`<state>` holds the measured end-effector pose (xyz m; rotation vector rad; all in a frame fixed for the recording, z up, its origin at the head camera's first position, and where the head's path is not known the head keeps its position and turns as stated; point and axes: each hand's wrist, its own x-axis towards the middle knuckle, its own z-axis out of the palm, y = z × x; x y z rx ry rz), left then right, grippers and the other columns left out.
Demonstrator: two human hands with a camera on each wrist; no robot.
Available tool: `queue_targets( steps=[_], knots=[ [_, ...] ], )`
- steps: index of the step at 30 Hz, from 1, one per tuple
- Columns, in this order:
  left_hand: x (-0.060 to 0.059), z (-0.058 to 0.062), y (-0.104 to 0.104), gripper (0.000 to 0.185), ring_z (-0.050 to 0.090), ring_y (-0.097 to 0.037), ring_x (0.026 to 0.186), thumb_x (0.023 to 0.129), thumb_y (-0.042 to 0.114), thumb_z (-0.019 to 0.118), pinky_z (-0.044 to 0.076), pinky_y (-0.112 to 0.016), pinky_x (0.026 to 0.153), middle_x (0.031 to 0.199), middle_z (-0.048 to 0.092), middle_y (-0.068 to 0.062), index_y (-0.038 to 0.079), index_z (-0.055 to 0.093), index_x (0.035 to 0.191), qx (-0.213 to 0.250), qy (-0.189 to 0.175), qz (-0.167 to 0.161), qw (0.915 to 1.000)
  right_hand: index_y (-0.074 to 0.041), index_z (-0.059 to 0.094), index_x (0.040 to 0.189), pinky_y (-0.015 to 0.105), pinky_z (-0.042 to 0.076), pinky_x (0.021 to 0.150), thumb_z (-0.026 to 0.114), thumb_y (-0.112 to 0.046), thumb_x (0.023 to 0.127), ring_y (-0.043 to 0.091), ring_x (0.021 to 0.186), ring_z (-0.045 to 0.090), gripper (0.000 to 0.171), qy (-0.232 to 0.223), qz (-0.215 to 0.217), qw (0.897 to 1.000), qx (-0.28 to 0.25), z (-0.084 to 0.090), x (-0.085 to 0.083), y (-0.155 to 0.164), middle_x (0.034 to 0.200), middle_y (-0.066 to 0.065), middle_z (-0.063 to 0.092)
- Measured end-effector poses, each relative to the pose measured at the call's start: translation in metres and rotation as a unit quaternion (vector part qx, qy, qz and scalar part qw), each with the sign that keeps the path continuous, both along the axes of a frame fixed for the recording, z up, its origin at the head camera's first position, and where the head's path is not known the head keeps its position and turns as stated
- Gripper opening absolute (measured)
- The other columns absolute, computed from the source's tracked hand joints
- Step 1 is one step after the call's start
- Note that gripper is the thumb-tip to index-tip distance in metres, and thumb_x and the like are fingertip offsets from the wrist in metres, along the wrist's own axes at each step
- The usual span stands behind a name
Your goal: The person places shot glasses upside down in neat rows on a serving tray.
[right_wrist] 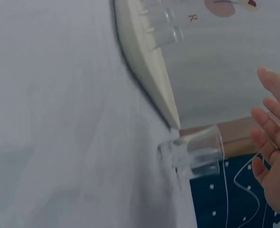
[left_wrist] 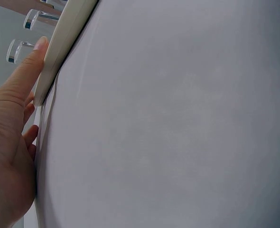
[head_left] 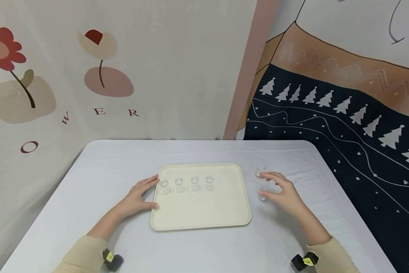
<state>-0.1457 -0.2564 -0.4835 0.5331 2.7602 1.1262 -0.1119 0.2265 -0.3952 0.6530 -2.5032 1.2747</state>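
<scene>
My left hand rests against the left edge of a cream tray, thumb and fingers spread along the rim. In the left wrist view the thumb lies straight across the tray's side. Several small clear glass cups stand upright in a row on the tray's far half. To the right of the tray, a far clear cup and a near clear cup stand on the table. My right hand hovers over these two, thumb and fingers apart. In the right wrist view its fingers are clear of the cups.
A white cloth covers the table. A pale flower-print curtain hangs behind it, and a dark tree-patterned cloth hangs along the right side. Black wrist devices sit at both sleeves.
</scene>
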Motion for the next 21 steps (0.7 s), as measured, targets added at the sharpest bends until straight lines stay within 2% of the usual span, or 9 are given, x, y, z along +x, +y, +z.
queue_targets(
  steps=[4,8,12,17,21],
  knots=[
    [0.001,-0.001,0.0,0.099,0.018,-0.042,0.139,0.068,0.047,0.082,0.011,-0.071,0.104,0.155,0.026,-0.01,0.005,0.038,0.146,0.004,0.0,-0.002,1.0,0.003,0.061,0.12,0.032,0.038,0.079,0.081,0.003,0.072,0.028,0.098,0.053,0.052,-0.006,-0.007,1.0,0.006,-0.024,-0.009,0.02,0.116,0.015,0.062],
    [0.001,-0.001,0.0,0.098,0.018,-0.042,0.138,0.068,0.046,0.082,0.011,-0.072,0.104,0.155,0.027,-0.011,0.005,0.038,0.146,0.005,0.002,-0.003,1.0,-0.003,0.061,0.124,0.034,0.038,0.079,0.081,-0.003,0.075,0.021,0.099,0.053,0.052,-0.034,-0.011,0.999,0.012,-0.045,-0.017,0.037,0.117,0.008,0.063],
    [0.002,-0.001,0.0,0.098,0.018,-0.042,0.139,0.068,0.047,0.082,0.01,-0.072,0.104,0.155,0.026,-0.01,0.005,0.038,0.146,0.002,0.0,-0.001,1.0,-0.004,0.06,0.125,0.035,0.039,0.078,0.08,-0.007,0.077,0.016,0.098,0.054,0.051,-0.059,-0.002,0.998,0.012,-0.056,-0.018,0.047,0.115,0.007,0.064],
    [0.001,0.0,-0.001,0.098,0.018,-0.042,0.139,0.068,0.046,0.082,0.01,-0.072,0.104,0.155,0.026,-0.01,0.006,0.038,0.146,0.002,0.001,0.002,1.0,-0.005,0.061,0.125,0.037,0.04,0.079,0.079,-0.008,0.079,0.018,0.097,0.055,0.05,-0.078,0.014,0.997,0.016,-0.066,-0.021,0.051,0.116,0.011,0.065],
    [0.0,0.0,-0.001,0.099,0.018,-0.042,0.139,0.068,0.047,0.082,0.009,-0.071,0.104,0.155,0.026,-0.01,0.006,0.038,0.146,0.002,-0.001,0.001,1.0,-0.004,0.063,0.123,0.037,0.04,0.082,0.079,-0.012,0.079,0.017,0.097,0.055,0.047,-0.118,0.005,0.993,0.014,-0.072,-0.024,0.053,0.115,0.011,0.065]
  ],
)
